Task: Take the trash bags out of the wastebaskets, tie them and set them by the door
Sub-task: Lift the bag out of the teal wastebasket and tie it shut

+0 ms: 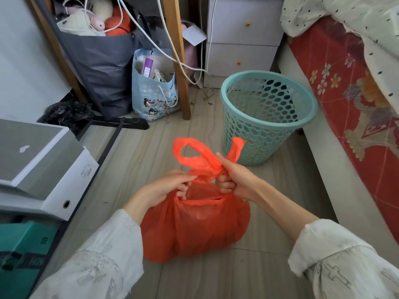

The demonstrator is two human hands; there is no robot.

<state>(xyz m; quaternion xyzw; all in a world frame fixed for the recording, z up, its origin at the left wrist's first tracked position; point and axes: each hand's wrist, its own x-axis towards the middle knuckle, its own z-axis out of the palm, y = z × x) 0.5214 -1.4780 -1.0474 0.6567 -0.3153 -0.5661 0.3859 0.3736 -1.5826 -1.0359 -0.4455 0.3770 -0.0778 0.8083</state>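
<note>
A full orange-red trash bag (194,229) sits on the floor in front of me. Its two handle loops stick up above my hands. My left hand (166,187) pinches one handle at the bag's mouth. My right hand (232,179) grips the twisted handles in a fist, just right of the left hand. A teal perforated wastebasket (266,117) stands upright behind the bag, to the right, with no liner visible in it.
A bed with a red flowered side (354,100) runs along the right. White drawers (241,39) stand at the back. A grey bag (101,67), a printed tote (153,91) and wooden legs crowd the back left. Boxes (43,169) stack at the left.
</note>
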